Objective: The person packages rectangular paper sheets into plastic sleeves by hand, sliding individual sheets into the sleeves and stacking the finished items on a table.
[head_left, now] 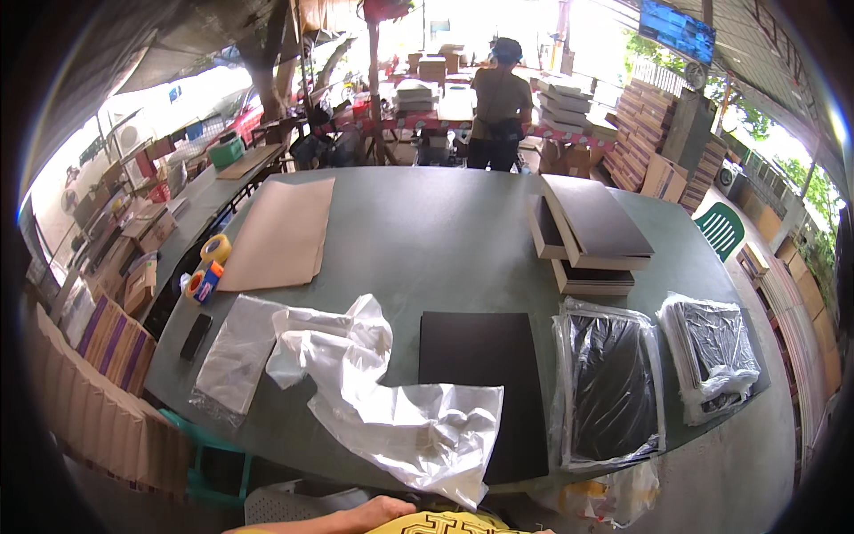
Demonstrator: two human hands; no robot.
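Observation:
My left hand [388,509] is low at the bottom edge, close against my yellow shirt; its fingers are hidden. My right hand is out of the picture. Just above the left hand, a crumpled white plastic sheet [365,383] sprawls over the green table [427,231] and partly covers a flat black panel [485,347]. To the right lie a black panel wrapped in clear plastic [614,387] and a smaller wrapped black bundle [709,351]. A stack of clear plastic bags [236,356] rests left of the sheet, beside a black phone-like slab [196,337].
Brown paper sheets [283,233] and tape rolls [215,249] occupy the table's left side. Thick dark-topped boards [596,222] are piled at the far right. A person [502,102] stands beyond the table. Green chairs [719,230], cartons [640,129] and a side bench [200,214] surround it.

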